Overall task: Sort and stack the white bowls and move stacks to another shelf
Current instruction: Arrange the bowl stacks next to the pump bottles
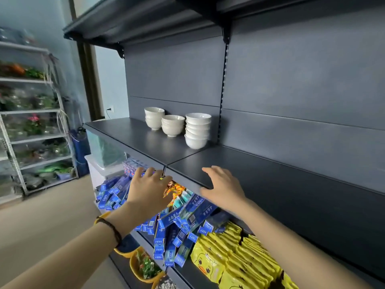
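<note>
Three stacks of white bowls stand at the back of a dark grey shelf (pixel 133 134): a left stack (pixel 154 118), a shorter middle stack (pixel 173 125) and a taller right stack (pixel 197 130). My left hand (pixel 145 187) hovers in front of the shelf's front edge, fingers spread and holding nothing. My right hand (pixel 223 185) is at the front edge of the neighbouring shelf section (pixel 270 174), fingers straight, apparently resting on it. Both hands are well short of the bowls.
Below lies a shelf with blue boxes (pixel 177 224) and yellow duck packets (pixel 229 255). Yellow pots with plants (pixel 143 265) sit lower down. A white rack of plants (pixel 35 130) stands at the left wall. Another dark shelf (pixel 135 19) hangs overhead.
</note>
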### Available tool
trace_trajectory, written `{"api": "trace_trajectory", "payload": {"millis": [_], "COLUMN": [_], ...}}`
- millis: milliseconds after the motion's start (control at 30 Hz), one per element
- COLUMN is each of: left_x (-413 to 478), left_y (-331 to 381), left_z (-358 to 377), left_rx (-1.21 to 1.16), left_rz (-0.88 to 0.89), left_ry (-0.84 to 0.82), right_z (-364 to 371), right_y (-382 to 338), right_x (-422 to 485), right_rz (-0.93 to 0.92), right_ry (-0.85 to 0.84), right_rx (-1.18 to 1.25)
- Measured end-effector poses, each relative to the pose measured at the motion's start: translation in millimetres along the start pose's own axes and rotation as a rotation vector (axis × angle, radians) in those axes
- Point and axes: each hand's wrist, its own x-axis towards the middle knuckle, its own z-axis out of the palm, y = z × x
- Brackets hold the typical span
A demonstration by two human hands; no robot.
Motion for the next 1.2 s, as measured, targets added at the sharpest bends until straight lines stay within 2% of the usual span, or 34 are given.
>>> {"api": "trace_trajectory", "payload": {"millis": [167, 400, 533, 633, 733, 867, 933, 1000, 1200], "left_x": [38, 126, 190, 223, 250, 293, 314, 333, 354], "left_y": [-20, -40, -52, -50, -47, -33, -22, -10, 5], "left_z": [32, 73, 95, 106, 120, 129, 131, 136, 153], "left_rx": [-0.055, -0.154, -0.218, -0.326, -0.605, -1.406, -1.670, -1.783, -1.926], "left_rz": [-0.020, 0.003, 0.036, -0.005, -0.057, -0.098, -0.088, -0.051, -0.002], "left_ry": [0.040, 0.079, 0.068, 0.041, -0.011, -0.097, -0.149, -0.130, -0.017], "right_z": [6, 18, 26, 33, 46, 56, 59, 59, 65], "right_y": [13, 44, 62, 71, 73, 74, 73, 70, 54], "right_x": [54, 153, 210, 241, 261, 283, 294, 305, 321], "right_rz": [0.057, 0.207, 0.244, 0.250, 0.232, 0.272, 0.297, 0.288, 0.290], "right_ry": [-0.022, -0.038, 0.000, 0.076, 0.198, 0.334, 0.359, 0.402, 0.545], "right_rx": [0.013, 0.184, 0.288, 0.467, 0.659, 0.961, 1.056, 1.096, 1.169]}}
